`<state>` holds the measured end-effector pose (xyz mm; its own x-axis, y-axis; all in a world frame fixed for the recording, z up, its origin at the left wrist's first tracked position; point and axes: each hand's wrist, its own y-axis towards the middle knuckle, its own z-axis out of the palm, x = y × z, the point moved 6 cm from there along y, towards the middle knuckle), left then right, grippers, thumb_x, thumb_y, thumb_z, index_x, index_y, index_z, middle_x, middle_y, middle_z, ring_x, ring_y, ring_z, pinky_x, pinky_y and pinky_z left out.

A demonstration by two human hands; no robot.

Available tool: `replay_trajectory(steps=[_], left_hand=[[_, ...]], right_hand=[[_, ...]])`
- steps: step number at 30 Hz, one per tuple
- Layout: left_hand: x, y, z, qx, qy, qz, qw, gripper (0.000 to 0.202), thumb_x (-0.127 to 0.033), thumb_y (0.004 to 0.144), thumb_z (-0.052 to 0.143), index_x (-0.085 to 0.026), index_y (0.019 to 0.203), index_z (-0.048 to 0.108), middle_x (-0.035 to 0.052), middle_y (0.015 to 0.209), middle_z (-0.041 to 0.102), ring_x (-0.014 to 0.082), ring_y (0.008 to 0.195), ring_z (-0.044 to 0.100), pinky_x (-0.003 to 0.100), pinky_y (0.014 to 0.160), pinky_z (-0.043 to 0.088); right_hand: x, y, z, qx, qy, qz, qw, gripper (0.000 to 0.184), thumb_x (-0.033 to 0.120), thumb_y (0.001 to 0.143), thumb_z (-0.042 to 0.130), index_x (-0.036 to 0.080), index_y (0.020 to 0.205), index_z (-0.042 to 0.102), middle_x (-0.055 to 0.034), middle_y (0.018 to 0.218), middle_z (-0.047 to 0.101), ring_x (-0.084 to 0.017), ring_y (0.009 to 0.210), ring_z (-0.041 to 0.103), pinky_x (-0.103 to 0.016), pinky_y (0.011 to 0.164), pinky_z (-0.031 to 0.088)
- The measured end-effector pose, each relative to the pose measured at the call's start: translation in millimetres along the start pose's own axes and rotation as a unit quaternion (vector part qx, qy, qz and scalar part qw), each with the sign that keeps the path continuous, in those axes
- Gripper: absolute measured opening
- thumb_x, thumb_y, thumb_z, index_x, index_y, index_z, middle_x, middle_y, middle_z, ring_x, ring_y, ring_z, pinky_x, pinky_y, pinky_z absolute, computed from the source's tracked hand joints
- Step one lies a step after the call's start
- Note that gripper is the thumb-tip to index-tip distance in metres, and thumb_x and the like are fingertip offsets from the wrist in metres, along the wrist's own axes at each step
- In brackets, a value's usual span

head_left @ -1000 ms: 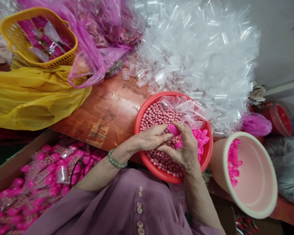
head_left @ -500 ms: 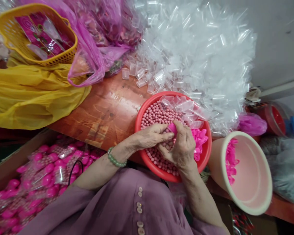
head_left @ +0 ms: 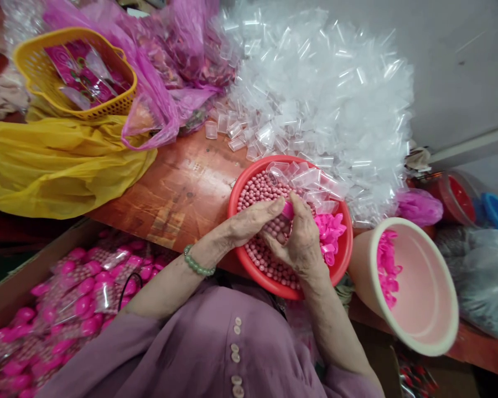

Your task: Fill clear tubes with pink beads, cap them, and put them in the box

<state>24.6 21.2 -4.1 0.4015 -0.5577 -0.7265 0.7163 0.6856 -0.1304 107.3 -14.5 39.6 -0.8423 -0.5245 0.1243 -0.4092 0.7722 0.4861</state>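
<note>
Both hands work over a red bowl filled with small pink balls. My right hand pinches a small bright pink plastic piece at its fingertips. My left hand, with a green bead bracelet at the wrist, reaches in from the left; its fingertips touch the same pink piece. More bright pink plastic pieces lie in the bowl's right side, and a few clear plastic cups rest on its far rim.
A big heap of clear plastic cups fills the back. A tilted pale pink basin with pink pieces stands at right. A yellow basket, yellow bag and pink bags sit at left. A cardboard box of packed pink items lies lower left.
Both hands stayed together over the red bowl, shifting slightly left and up in view; the fingers keep working the small pink piece. The camera has drifted a little.
</note>
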Motion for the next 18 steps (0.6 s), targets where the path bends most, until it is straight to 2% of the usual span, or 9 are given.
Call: replay_trajectory(steps=[2,4,7,8,10,12,15,18], left_hand=[[2.0,2.8,-1.0,-0.017,-0.028,-0.03,0.999,0.056,-0.068,0.084,0.052,-0.014,0.083,0.063,0.0031,0.064,0.061,0.0141,0.06,0.059,0.029,0.061,0.049],[5.2,5.6,-1.8,-0.042,-0.041,-0.061,0.996,0.058,-0.068,0.088,0.044,-0.014,0.083,0.065,0.0033,0.06,0.06,0.0145,0.056,0.058,0.03,0.058,0.049],[10.2,6.1,-0.7,-0.088,-0.012,-0.083,0.993,0.054,-0.063,0.091,0.04,-0.015,0.078,0.064,0.0031,0.057,0.058,0.0156,0.055,0.057,0.031,0.058,0.05],[9.4,4.1,-1.2,-0.116,0.017,-0.067,0.991,0.05,-0.058,0.092,0.04,-0.016,0.077,0.062,0.0029,0.059,0.059,0.016,0.057,0.057,0.032,0.06,0.051],[1.8,-5.4,-2.6,-0.181,0.117,0.008,0.976,0.037,-0.047,0.092,0.041,-0.018,0.076,0.06,0.0024,0.067,0.062,0.0167,0.068,0.059,0.032,0.069,0.052],[-8.5,-21.2,-1.9,-0.23,0.256,0.093,0.934,0.023,-0.036,0.087,0.045,-0.02,0.081,0.06,0.0023,0.081,0.067,0.0181,0.082,0.06,0.033,0.082,0.051],[-10.1,-42.8,-1.7,-0.237,0.407,0.145,0.87,0.02,-0.031,0.08,0.051,-0.021,0.091,0.063,0.004,0.095,0.07,0.0207,0.093,0.06,0.036,0.092,0.049],[-5.0,-59.3,-11.3,-0.258,0.427,0.168,0.85,0.026,-0.033,0.08,0.05,-0.021,0.097,0.065,0.006,0.099,0.071,0.0224,0.096,0.061,0.038,0.095,0.049]], right_hand=[[-2.2,-0.5,0.2,-0.006,0.011,0.01,1.0,0.086,0.037,0.081,0.064,0.014,0.15,0.018,-0.0227,0.133,0.055,-0.036,0.118,0.058,-0.055,0.096,0.052],[-1.3,-0.2,-0.9,-0.011,0.02,0.009,1.0,0.083,0.039,0.081,0.065,0.015,0.148,0.023,-0.0215,0.13,0.057,-0.036,0.118,0.058,-0.055,0.097,0.051],[5.5,0.1,-7.9,-0.032,0.014,-0.009,0.999,0.079,0.04,0.081,0.066,0.015,0.146,0.03,-0.0205,0.124,0.061,-0.035,0.115,0.06,-0.054,0.096,0.052],[9.1,-0.5,-11.4,-0.043,0.005,-0.018,0.999,0.078,0.04,0.081,0.066,0.014,0.146,0.031,-0.0205,0.122,0.062,-0.034,0.112,0.061,-0.053,0.094,0.053],[17.5,-2.9,-17.4,-0.059,-0.015,-0.038,0.997,0.077,0.04,0.082,0.064,0.014,0.148,0.032,-0.02,0.118,0.066,-0.033,0.106,0.065,-0.05,0.09,0.053],[26.9,-6.4,-20.1,-0.059,-0.021,-0.053,0.997,0.075,0.038,0.084,0.061,0.015,0.149,0.032,-0.0188,0.118,0.068,-0.032,0.104,0.067,-0.048,0.089,0.052],[42.8,-11.1,-21.0,-0.067,-0.002,-0.068,0.995,0.07,0.032,0.087,0.059,0.016,0.15,0.032,-0.0162,0.118,0.07,-0.028,0.105,0.068,-0.043,0.089,0.051],[57.1,-10.7,-22.3,-0.064,0.017,-0.079,0.995,0.069,0.026,0.089,0.059,0.011,0.15,0.031,-0.017,0.119,0.069,-0.026,0.108,0.066,-0.042,0.09,0.051]])
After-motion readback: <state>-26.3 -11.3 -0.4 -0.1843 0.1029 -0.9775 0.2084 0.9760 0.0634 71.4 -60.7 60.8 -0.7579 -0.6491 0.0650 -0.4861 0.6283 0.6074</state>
